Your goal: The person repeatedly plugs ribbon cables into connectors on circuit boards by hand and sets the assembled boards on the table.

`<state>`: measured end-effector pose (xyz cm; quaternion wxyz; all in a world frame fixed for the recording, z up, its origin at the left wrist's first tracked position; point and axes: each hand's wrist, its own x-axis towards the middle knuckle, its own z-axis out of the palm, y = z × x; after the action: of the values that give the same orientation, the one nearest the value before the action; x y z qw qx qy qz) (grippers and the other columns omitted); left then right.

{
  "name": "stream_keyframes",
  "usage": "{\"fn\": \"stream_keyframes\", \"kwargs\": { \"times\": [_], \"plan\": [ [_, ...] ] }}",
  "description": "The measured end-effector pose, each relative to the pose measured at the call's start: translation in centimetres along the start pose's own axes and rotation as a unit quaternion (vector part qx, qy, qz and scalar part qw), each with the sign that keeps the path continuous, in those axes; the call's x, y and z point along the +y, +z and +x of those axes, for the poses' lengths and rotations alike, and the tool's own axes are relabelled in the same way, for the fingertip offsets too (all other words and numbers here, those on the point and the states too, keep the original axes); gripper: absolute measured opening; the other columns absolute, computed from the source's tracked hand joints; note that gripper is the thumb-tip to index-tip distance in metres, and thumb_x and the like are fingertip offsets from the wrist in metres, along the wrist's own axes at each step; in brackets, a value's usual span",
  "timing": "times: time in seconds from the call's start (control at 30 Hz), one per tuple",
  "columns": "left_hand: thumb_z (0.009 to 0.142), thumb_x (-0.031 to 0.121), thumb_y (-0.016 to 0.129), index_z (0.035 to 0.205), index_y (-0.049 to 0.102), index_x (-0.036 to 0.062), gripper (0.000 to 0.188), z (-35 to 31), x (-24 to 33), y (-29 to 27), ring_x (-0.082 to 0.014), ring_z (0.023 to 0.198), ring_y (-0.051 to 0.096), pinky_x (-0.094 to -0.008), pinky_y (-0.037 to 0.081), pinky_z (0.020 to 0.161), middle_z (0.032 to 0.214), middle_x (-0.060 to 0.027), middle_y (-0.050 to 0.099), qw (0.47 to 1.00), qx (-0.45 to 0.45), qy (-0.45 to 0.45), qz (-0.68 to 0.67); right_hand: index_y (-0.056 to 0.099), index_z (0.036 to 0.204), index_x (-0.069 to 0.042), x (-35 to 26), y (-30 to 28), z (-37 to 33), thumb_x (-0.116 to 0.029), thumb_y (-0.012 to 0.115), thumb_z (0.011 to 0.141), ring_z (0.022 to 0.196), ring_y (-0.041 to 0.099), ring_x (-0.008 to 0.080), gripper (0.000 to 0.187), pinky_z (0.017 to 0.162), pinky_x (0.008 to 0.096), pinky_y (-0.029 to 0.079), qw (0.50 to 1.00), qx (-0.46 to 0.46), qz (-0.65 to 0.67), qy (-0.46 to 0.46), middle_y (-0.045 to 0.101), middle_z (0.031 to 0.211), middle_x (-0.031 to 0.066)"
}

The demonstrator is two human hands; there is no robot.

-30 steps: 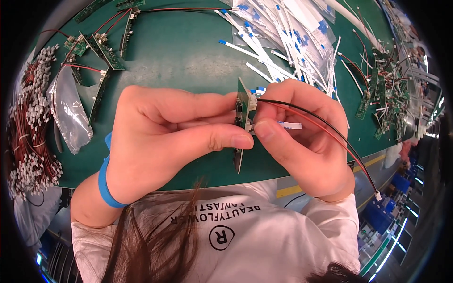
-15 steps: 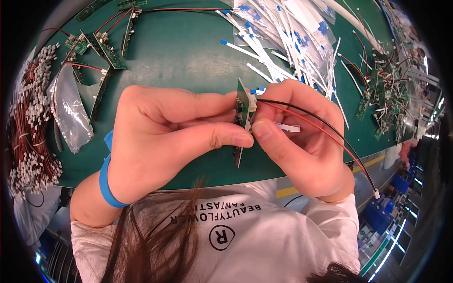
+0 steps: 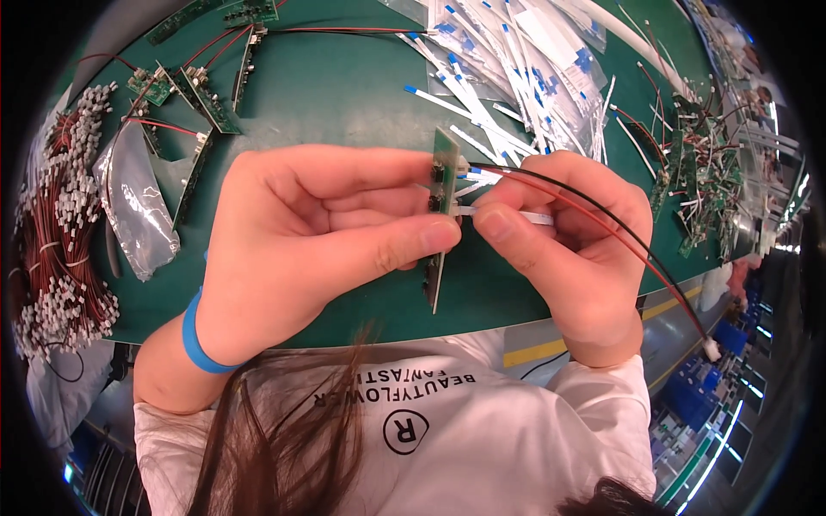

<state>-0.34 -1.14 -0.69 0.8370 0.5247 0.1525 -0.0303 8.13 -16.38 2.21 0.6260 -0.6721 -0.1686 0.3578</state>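
My left hand (image 3: 301, 232) pinches a green circuit board (image 3: 445, 189) between thumb and fingers, holding it upright and nearly edge-on above the table. To its right, my right hand (image 3: 572, 241) grips a white flat ribbon cable (image 3: 535, 218) between thumb and forefinger. One end of the cable meets the board's right face; whether it is seated in a connector is too small to tell. A red and black wire pair (image 3: 594, 215) is plugged into the board higher up. It passes over my right hand and ends in a small white plug (image 3: 711, 349).
Loose ribbon cables (image 3: 516, 77) with blue ends lie on plastic bags at the back of the green table (image 3: 335, 95). Wired boards (image 3: 202, 99) and a clear bag (image 3: 138, 202) sit at left, beside bundled red wires (image 3: 60, 224). More boards (image 3: 688, 172) are heaped at right.
My right hand has drawn slightly away from the board to the right, exposing a short stretch of ribbon cable between them. The board stays in my left hand, turned a little.
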Motion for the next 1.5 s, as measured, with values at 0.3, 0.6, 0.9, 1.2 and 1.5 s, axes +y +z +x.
{"fn": "stream_keyframes", "kwargs": {
  "times": [0.3, 0.6, 0.9, 1.2, 1.5],
  "plan": [
    [0.075, 0.021, 0.053, 0.102, 0.05, -0.0035, 0.036, 0.8, 1.3, -1.3, -0.0217, 0.064, 0.06, -0.024, 0.049, 0.057, 0.084, -0.0179, 0.058, 0.989, -0.053, -0.129, -0.05, 0.059, 0.078, 0.002, 1.0, -1.5, 1.3, 0.007, 0.064, 0.056, 0.055, 0.046, 0.0116, 0.023, 0.05, 0.0206, 0.034, 0.888, 0.0, -0.322, -0.328, 0.054, 0.066, 0.0063],
    [0.078, 0.024, 0.048, 0.107, 0.047, -0.0013, 0.038, 0.6, 1.5, -1.2, -0.0241, 0.067, 0.06, -0.0275, 0.05, 0.063, 0.101, -0.0236, 0.051, 0.97, -0.062, -0.136, -0.191, 0.061, 0.077, -0.001, 1.1, -2.1, 1.9, 0.003, 0.064, 0.05, 0.05, 0.038, 0.0138, 0.028, 0.047, 0.0255, 0.026, 0.667, 0.026, -0.504, -0.549, 0.055, 0.069, 0.0046],
    [0.078, 0.022, 0.048, 0.105, 0.048, -0.0018, 0.036, 0.7, 1.6, -1.4, -0.0242, 0.071, 0.06, -0.0273, 0.05, 0.066, 0.1, -0.0199, 0.053, 0.981, -0.05, -0.125, -0.142, 0.062, 0.076, -0.003, 0.8, -1.6, 2.3, -0.004, 0.065, 0.058, 0.054, 0.044, 0.0155, 0.019, 0.056, 0.0272, 0.033, 0.755, -0.025, -0.464, -0.462, 0.057, 0.071, 0.0053],
    [0.073, 0.015, 0.053, 0.101, 0.051, -0.0031, 0.033, 0.5, 1.5, -1.1, -0.0253, 0.073, 0.06, -0.0284, 0.05, 0.063, 0.097, -0.0154, 0.056, 0.986, -0.067, -0.132, -0.078, 0.061, 0.071, -0.004, 1.4, -1.7, 2.2, 0.001, 0.065, 0.058, 0.082, 0.057, 0.0201, 0.015, 0.091, 0.0388, 0.024, 0.875, -0.014, -0.363, -0.319, 0.061, 0.071, 0.005],
    [0.073, 0.008, 0.054, 0.102, 0.05, -0.0031, 0.032, 0.6, 1.1, -0.9, -0.0256, 0.075, 0.06, -0.0292, 0.051, 0.062, 0.097, -0.0153, 0.056, 0.993, -0.057, -0.094, -0.051, 0.062, 0.075, -0.001, 1.4, -1.0, 1.5, 0.003, 0.063, 0.061, 0.087, 0.056, 0.0216, 0.014, 0.095, 0.0457, 0.017, 0.815, 0.035, -0.461, -0.349, 0.061, 0.075, 0.0088]
  ]
}}
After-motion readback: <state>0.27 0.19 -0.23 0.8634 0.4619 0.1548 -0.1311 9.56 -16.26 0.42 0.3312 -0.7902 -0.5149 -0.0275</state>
